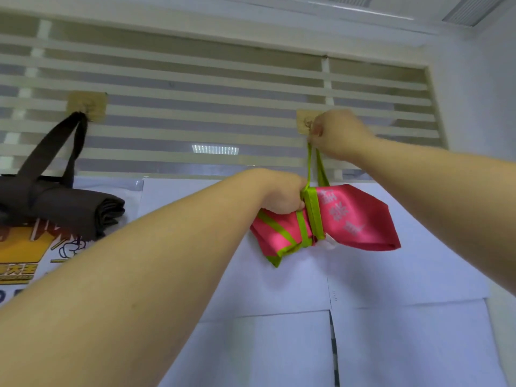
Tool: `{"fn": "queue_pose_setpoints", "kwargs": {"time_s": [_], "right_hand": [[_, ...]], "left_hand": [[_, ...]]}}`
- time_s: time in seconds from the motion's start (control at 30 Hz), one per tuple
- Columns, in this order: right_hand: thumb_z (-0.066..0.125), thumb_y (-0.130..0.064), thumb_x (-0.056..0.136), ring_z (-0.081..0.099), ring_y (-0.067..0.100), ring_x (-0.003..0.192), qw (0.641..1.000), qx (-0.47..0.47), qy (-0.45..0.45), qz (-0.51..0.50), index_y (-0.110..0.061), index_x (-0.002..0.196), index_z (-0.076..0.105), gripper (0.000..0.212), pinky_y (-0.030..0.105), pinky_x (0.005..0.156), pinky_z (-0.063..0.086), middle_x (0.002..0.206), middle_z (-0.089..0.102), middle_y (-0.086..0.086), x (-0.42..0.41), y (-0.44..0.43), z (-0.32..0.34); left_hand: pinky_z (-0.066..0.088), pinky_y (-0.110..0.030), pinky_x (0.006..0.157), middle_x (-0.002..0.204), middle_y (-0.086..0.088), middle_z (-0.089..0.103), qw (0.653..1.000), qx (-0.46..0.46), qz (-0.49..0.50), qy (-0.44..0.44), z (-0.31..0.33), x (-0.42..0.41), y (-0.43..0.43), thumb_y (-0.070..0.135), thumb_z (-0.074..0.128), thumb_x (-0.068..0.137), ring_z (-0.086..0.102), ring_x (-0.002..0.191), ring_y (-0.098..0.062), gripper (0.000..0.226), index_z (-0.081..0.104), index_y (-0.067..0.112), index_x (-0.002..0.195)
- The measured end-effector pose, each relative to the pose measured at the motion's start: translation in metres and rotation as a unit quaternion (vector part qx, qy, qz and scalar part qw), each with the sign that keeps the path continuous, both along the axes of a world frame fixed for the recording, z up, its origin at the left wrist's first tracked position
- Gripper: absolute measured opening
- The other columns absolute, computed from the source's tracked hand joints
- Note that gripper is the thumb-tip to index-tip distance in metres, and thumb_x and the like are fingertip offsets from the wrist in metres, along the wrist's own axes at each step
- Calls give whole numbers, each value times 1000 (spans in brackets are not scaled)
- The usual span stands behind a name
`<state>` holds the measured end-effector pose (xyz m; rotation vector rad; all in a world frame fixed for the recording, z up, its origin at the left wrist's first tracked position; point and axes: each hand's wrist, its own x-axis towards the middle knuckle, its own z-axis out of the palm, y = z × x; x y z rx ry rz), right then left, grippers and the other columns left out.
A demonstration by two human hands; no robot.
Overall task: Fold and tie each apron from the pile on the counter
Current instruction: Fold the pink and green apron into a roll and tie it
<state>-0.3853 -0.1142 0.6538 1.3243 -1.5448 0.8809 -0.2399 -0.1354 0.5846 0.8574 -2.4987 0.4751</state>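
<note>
While the left hand (282,194) grips the pink bundle (363,219) and the right hand (339,134) pinches its green loop (309,166), seat the loop fully on the right hook (306,123)

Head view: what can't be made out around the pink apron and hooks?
All head view:
- Right hook: mostly behind the right hand; whether the green loop is on it is unclear.
- Left hand: finger ends hidden behind the pink apron.
- Its print: blurred.
- Black apron: cut by the left edge.

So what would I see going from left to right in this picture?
Black apron → light glare → pink apron → ceiling vent
</note>
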Motion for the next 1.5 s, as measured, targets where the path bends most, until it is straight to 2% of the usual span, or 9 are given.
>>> {"fn": "queue_pose_setpoints", "kwargs": {"time_s": [0.1, 0.2, 0.3, 0.53, 0.8, 0.97, 1.1, 1.23, 1.5], "right_hand": [[58, -48, 87, 58, 30, 104, 993, -22, -74, 87, -15, 107, 63, 38, 39, 88, 48, 111, 64, 9, -4, 13, -42], [57, -61, 83, 60, 18, 79, 969, 126, -133, 164, -22, 84, 62, 39, 30, 69, 47, 84, 65, -5, -9, 38, -90], [64, -57, 80, 67, 6, 74, 938, 236, -145, 210, -30, 95, 68, 31, 22, 67, 52, 85, 70, -10, -19, 52, -109], [66, -41, 86, 54, 7, 62, 952, 245, -89, 164, -15, 89, 63, 26, 14, 53, 41, 78, 65, -2, -30, 43, -107], [68, -41, 85, 61, 17, 77, 958, 227, -77, 158, -12, 91, 65, 30, 25, 68, 47, 86, 68, 3, -39, 39, -132], [67, -40, 85, 51, 10, 65, 960, 225, -86, 142, -19, 74, 54, 27, 17, 55, 37, 73, 58, -4, -40, 33, -137], [65, -48, 83, 50, 21, 94, 979, 157, -56, 117, -23, 96, 51, 32, 29, 76, 40, 100, 53, 0, -42, 33, -151], [64, -56, 79, 42, 20, 119, 993, 64, -7, 103, -26, 132, 45, 63, 36, 90, 39, 130, 48, -3, -29, 51, -161], [51, -67, 72, 38, 25, 129, 997, 34, 37, 61, -26, 143, 37, 83, 40, 100, 35, 141, 44, 1, -3, 63, -160]], "left_hand": [[27, -20, 71, 137, -9, 50, 1000, -13, 13, -12, 1, -3, 3, 26, 43, 102, 47, 123, -25, 32, 45, 11, 131], [30, -23, 81, 140, -9, 48, 999, -17, 30, -41, 0, -8, 7, 29, 43, 102, 46, 124, -27, 40, 39, 14, 139], [34, -25, 81, 129, -4, 53, 998, 9, 24, -54, -3, -12, 5, 34, 45, 100, 51, 109, -24, 25, 47, 19, 120], [40, -27, 79, 117, -1, 60, 996, 36, -70, 50, -28, -10, -17, 43, 57, 92, 52, 96, -18, 28, 52, 21, 108], [47, -29, 74, 97, 5, 59, 995, 25, -66, 75, -45, 1, -22, 39, 77, 76, 56, 89, -17, 39, 55, 24, 104], [47, -29, 72, 93, 6, 59, 993, 32, -40, 102, -57, 2, -25, 41, 77, 74, 56, 86, -17, 36, 54, 26, 98], [45, -33, 82, 117, 7, 54, 982, -43, -28, 179, -77, 11, -23, 54, 71, 74, 54, 105, -17, 59, 49, 34, 125], [40, -38, 91, 139, 6, 38, 963, -67, -55, 254, -90, 21, -14, 55, 69, 73, 37, 127, -21, 77, 36, 35, 140], [22, -46, 115, 158, 1, 8, 950, -112, -52, 287, -104, 31, -2, 56, 68, 75, 4, 146, -22, 92, 20, 32, 150]]}}
